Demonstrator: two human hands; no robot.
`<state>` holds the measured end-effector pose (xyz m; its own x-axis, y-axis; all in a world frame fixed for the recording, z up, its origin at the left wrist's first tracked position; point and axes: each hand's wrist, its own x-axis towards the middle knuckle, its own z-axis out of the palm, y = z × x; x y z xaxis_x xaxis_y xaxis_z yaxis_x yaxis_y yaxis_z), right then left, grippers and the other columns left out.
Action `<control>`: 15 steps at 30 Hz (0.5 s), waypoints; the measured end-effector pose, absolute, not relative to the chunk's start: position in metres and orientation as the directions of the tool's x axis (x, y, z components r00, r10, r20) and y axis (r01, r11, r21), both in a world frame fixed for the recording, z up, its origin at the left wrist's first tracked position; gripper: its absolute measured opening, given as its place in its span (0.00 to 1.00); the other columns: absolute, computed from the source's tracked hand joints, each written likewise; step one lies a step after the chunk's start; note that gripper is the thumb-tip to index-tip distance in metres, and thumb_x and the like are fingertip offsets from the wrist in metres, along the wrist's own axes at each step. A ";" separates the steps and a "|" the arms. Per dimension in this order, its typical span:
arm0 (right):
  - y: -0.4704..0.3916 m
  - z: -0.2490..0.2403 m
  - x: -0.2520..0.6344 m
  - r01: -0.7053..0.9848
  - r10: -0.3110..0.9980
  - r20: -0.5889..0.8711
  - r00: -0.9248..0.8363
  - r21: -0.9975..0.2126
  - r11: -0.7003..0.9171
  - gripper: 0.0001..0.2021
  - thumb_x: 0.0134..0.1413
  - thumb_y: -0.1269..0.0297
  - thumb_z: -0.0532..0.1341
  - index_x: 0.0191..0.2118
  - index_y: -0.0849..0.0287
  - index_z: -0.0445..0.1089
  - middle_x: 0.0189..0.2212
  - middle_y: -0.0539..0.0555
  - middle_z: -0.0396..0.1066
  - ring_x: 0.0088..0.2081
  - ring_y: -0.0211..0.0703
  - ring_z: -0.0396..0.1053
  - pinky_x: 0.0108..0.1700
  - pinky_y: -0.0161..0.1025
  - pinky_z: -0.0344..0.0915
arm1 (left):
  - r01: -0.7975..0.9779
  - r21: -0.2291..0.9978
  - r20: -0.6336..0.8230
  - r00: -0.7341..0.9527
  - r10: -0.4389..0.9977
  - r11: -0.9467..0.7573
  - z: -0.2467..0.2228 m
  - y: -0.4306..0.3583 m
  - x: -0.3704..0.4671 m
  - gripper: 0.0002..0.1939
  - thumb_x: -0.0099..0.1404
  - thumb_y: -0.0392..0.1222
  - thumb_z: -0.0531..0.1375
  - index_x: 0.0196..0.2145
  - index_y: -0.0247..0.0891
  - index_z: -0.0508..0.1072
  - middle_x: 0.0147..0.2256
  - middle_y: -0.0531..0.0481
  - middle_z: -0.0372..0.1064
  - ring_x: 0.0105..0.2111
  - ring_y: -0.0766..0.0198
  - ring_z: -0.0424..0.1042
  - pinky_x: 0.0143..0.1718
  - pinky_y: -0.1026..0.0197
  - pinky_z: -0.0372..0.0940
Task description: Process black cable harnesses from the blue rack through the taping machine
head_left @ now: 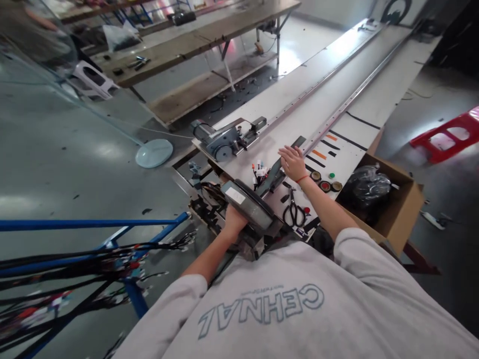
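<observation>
My left hand (234, 218) reaches under a grey machine head (249, 205) with a white label, close to my body. Its fingers are hidden by that part. My right hand (294, 162) lies over a dark grey bar (276, 175) on the white bench, its fingers stretched out and slightly apart. A bundle of wire connectors (260, 172), white and orange, is beside the bar. Black-handled scissors (294, 212) lie nearer to me, right of the machine head. Several tape rolls (325, 186) and a green cap (332, 175) sit below my right forearm's far side.
A motorised unit (223, 142) stands at the bench's left edge. Long metal rails (348, 102) run away along the bench. A cardboard box (406, 214) holding black bags is on the right. Cable bundles hang over a blue frame (149, 234) at left. A red stool (445, 132) stands right.
</observation>
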<state>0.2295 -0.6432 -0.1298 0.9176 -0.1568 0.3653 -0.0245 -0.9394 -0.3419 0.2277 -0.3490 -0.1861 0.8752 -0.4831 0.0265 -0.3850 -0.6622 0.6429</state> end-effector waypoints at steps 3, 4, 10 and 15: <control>-0.668 -0.147 0.175 -0.306 -0.390 0.287 0.875 -0.296 -0.905 0.21 0.61 0.63 0.46 0.54 0.57 0.69 0.61 0.55 0.58 0.65 0.51 0.44 0.63 0.56 0.38 | -0.348 0.615 0.041 0.910 -0.413 -0.707 -0.191 -0.308 0.195 0.24 0.56 0.44 0.58 0.50 0.32 0.67 0.51 0.35 0.68 0.57 0.46 0.63 0.55 0.46 0.62; -0.681 -0.155 0.157 -0.456 -0.515 0.219 0.828 -0.268 -0.848 0.21 0.61 0.63 0.46 0.54 0.58 0.69 0.62 0.56 0.57 0.66 0.53 0.41 0.62 0.58 0.38 | -0.284 0.628 -0.002 0.930 -0.366 -0.725 -0.196 -0.292 0.182 0.26 0.58 0.46 0.57 0.53 0.32 0.64 0.51 0.35 0.68 0.55 0.48 0.66 0.53 0.48 0.64; -0.741 -0.191 0.105 -0.776 -0.762 -0.174 0.624 -0.022 -0.631 0.27 0.62 0.52 0.45 0.61 0.59 0.60 0.62 0.58 0.57 0.65 0.55 0.44 0.61 0.63 0.37 | 0.047 0.606 -0.361 0.906 -0.222 -0.794 -0.236 -0.228 0.131 0.18 0.62 0.51 0.50 0.40 0.37 0.71 0.35 0.43 0.76 0.37 0.52 0.76 0.39 0.55 0.69; -0.741 -0.198 0.111 -0.775 -0.763 -0.209 0.611 0.038 -0.631 0.31 0.62 0.45 0.43 0.62 0.60 0.60 0.64 0.59 0.53 0.65 0.56 0.43 0.62 0.63 0.38 | 0.040 0.594 -0.380 0.894 -0.237 -0.803 -0.232 -0.221 0.131 0.20 0.59 0.54 0.49 0.34 0.38 0.73 0.29 0.45 0.75 0.33 0.52 0.76 0.35 0.56 0.69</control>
